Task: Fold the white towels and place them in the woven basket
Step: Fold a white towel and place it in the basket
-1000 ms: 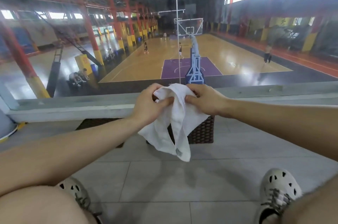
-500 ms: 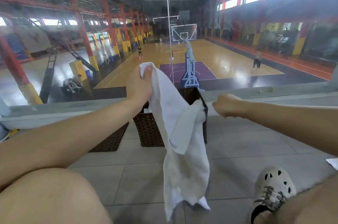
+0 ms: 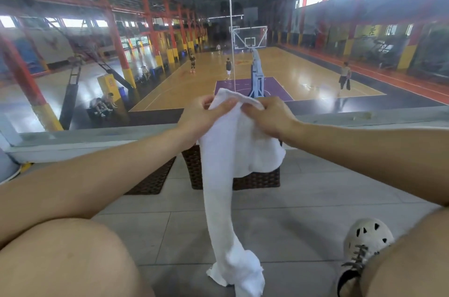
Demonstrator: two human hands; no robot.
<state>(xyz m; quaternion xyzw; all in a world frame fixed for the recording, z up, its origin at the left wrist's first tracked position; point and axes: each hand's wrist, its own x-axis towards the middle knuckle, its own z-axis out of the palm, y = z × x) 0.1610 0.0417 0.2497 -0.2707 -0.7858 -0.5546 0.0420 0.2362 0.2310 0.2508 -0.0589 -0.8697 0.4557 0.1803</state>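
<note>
Left hand (image 3: 201,115) and right hand (image 3: 271,118) are pinching the white towel (image 3: 223,175) up top.
Folding's barely starting, I'm guessing; it's dangling before the woven basket (image 3: 257,181).

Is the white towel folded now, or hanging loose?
Not folded: the towel hangs as a long crumpled strip from the left hand and right hand, which pinch its top.

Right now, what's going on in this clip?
A seated person holds one white towel up by its top edge, left hand and right hand pinching it close together. It hangs long and unfolded, lower end bunched near the tiled floor. The woven basket stands just behind it, a flat woven panel lying to its left. The towel is not in the basket yet.
</note>
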